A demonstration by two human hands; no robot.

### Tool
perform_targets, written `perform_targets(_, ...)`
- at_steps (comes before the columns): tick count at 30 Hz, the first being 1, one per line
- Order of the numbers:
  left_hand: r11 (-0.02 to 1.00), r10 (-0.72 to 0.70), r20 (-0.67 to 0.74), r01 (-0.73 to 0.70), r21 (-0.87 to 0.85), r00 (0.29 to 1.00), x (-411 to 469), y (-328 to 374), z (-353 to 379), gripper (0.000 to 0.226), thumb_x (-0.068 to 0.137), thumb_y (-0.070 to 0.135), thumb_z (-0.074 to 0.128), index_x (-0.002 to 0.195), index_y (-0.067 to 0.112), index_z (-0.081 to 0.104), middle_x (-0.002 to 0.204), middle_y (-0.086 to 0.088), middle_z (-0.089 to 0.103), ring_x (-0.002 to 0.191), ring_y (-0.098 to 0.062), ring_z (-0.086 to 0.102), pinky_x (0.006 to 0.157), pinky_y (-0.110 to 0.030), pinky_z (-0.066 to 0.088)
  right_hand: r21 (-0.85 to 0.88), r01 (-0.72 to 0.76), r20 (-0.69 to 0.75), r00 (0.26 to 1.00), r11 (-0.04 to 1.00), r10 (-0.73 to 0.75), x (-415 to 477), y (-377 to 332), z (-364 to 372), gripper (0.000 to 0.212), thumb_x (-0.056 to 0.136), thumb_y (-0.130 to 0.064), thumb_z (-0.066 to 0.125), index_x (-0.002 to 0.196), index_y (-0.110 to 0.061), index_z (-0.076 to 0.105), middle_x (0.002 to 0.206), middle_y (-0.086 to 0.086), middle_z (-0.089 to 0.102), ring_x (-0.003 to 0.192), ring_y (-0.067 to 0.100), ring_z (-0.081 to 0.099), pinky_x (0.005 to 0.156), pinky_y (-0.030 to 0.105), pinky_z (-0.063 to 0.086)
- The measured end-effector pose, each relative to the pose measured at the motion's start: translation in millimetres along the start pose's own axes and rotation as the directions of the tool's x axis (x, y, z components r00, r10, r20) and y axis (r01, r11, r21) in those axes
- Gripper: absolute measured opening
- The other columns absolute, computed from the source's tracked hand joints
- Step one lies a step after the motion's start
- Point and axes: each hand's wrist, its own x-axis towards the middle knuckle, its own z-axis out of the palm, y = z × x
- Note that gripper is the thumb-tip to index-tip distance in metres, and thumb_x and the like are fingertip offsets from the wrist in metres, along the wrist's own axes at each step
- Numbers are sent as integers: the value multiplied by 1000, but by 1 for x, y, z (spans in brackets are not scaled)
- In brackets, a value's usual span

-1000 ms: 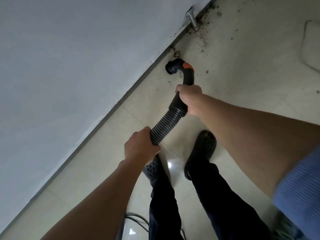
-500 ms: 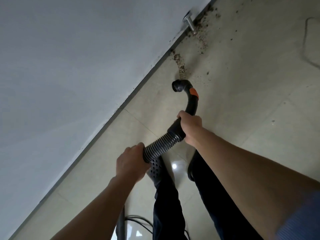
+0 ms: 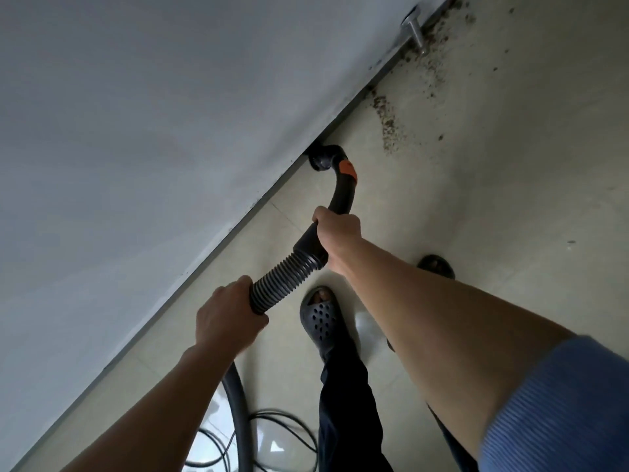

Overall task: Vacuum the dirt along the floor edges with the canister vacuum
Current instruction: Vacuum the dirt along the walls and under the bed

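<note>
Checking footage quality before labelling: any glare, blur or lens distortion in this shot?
Head view: glare patches on the glossy floor near the sandal; wide-angle lens bows the wall edge slightly; lighting dim, soft; dirt and hose stay reasonably sharp.

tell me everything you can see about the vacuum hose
The vacuum hose is black, apparently plastic: a ribbed flexible section joins a smooth collar and a curved rigid handle tube with an orange patch near the bend. Its open end sits at the wall base, just short of the dirt. The right hand grips the handle tube above the collar; the left hand grips the ribbed part. Below that hand the hose drops smooth toward the floor.
</note>
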Motion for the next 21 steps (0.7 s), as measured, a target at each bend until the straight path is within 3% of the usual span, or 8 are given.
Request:
perform_targets(7, 991, 58, 78, -67, 113, 995, -27, -21, 13, 23, 69, 28, 63, 86, 27, 46, 78, 9, 54, 80, -15, 54, 62, -30, 41, -40, -101, 30, 994, 994, 102, -9, 43, -3, 38, 87, -22, 63, 119, -7, 49, 98, 10, 63, 79, 24, 61, 57, 32, 48)
perform_targets(11, 985, 112, 86, -122, 119, 990, -14, 12, 7, 21, 74, 28, 62, 90, 27, 49, 82, 10, 55, 82, -13, 53, 65, -28, 43, 140, -138, -67, 987, 981, 148, -4, 40, -42, 40, 82, -21, 66, 117, -5, 55, 100, 14, 69, 85, 31, 69, 72, 42, 60)
perform_targets(16, 969, 239, 49, -242, 46, 970, 16, 103, 8, 17, 78, 33, 62, 90, 24, 52, 79, 8, 57, 80, -16, 55, 66, -31, 46, 356, -80, -226, 959, 931, 169, 18, 4, -131, 41, 84, -19, 66, 119, 0, 57, 92, 14, 67, 75, 30, 68, 61, 39, 58)
perform_targets(21, 955, 295, -8, -295, 19, 955, 33, 158, 1, 20, 73, 25, 64, 87, 23, 50, 77, 6, 56, 78, -18, 55, 63, -31, 40, 448, -8, -269, 953, 894, 143, 32, -27, -176, 40, 85, -16, 65, 121, -3, 54, 99, 17, 66, 83, 33, 68, 69, 45, 60)
